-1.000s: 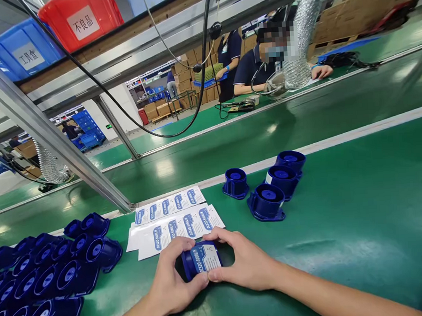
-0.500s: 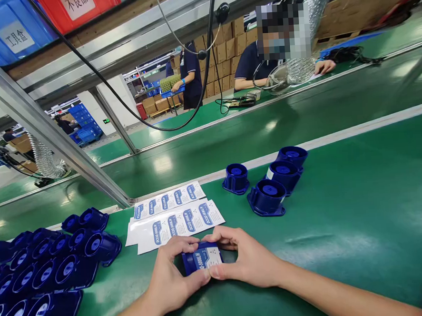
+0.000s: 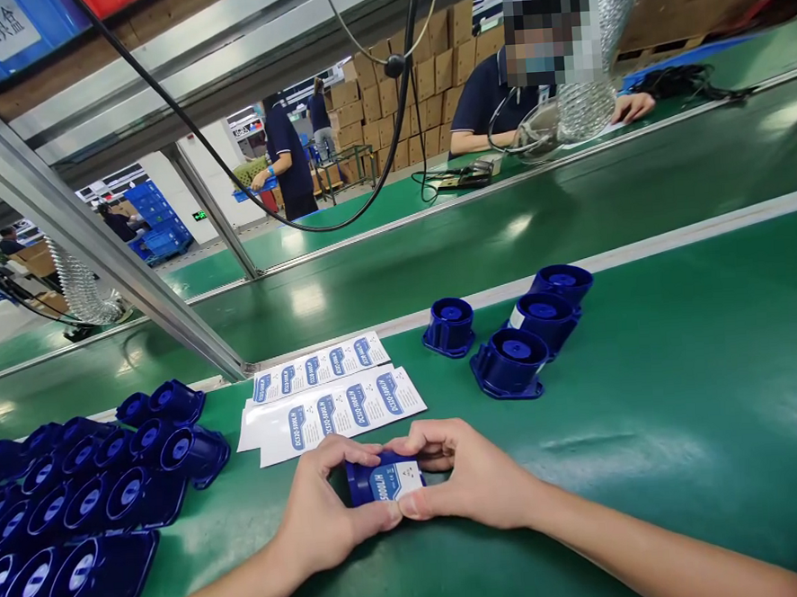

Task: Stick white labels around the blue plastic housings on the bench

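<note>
A blue plastic housing with a white and blue label on its side is held between both hands, low in the middle of the view. My left hand grips its left end, thumb below and fingers above. My right hand grips the right end the same way, its thumb pressing at the label's lower edge beside the left thumb. Sheets of printed labels lie on the green table just beyond my hands. The underside of the held housing is hidden.
Many blue housings stand in rows at the left. Several more stand at the right beyond my right hand. A metal post slants down behind the sheets; a black cable hangs overhead. A person sits across the tables.
The held housing has turned slightly, so less of the label's blue print shows. Both hands keep their grip. The view has shifted a little, and a person in the background has moved left.
</note>
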A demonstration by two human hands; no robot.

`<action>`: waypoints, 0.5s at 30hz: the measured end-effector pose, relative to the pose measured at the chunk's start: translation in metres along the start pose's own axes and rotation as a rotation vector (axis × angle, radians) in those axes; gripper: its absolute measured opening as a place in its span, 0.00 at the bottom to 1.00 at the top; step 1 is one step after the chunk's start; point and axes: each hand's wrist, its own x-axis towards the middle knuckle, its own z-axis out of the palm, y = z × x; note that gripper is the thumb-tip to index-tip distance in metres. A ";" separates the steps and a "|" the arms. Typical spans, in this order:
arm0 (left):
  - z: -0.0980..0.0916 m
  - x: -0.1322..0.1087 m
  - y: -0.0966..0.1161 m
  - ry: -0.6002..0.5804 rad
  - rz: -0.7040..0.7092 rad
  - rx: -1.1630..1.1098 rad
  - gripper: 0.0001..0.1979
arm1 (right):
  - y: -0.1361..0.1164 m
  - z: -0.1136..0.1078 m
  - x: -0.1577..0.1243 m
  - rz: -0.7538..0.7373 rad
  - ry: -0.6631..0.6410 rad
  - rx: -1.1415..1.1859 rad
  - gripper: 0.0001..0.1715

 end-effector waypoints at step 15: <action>0.007 -0.001 0.010 0.050 -0.014 0.053 0.17 | -0.001 -0.003 -0.001 0.039 -0.005 0.051 0.28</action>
